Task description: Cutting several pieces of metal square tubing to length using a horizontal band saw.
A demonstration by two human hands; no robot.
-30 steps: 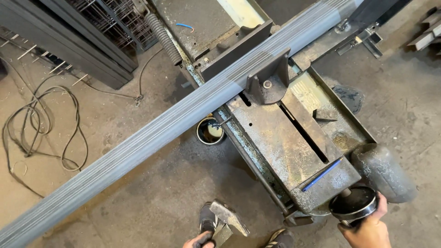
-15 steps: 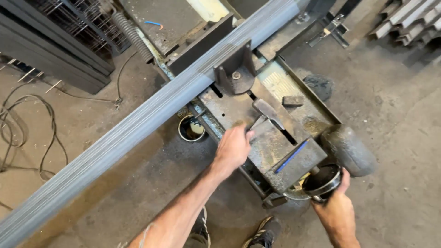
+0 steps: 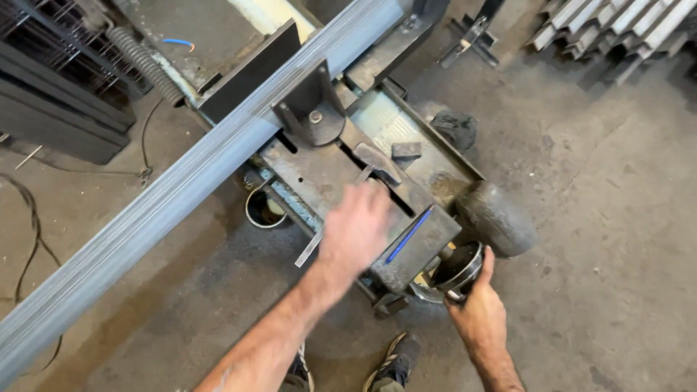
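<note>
Steel bundle: a long grey bundle of bars (image 3: 181, 181) runs diagonally across the view, from lower left to upper right, and passes through the saw's vise.
Saw bed: the rusty machine bed (image 3: 327, 174) lies under the bundle; the dark vise jaw block (image 3: 314, 116) stands against the bars.
Motor housing: a rounded dark casing (image 3: 497, 218) sits at the bed's near right corner, just beside the handwheel.
Step in hand: judged from the grip, the vise screw is being worked by its handwheel while the other hand deals with the hammer.
Right hand: the right hand (image 3: 475, 316) has its fingers clamped on the round black handwheel (image 3: 457, 267) at the bed's near end.
Left hand: the left hand (image 3: 357, 229) is blurred above the bed, at the handle of the hammer (image 3: 374, 163) lying there; whether its fingers are closed on it I cannot tell.
Next move calls for: likely a firm turn of the wheel.
In the way: a small metal block (image 3: 406, 150) rests beside the hammer head; a blue marker (image 3: 408, 236) lies on the near plate.
Around: a round tin (image 3: 265, 209) on the floor under the bundle, stacked angle irons (image 3: 617, 29) top right.
</note>
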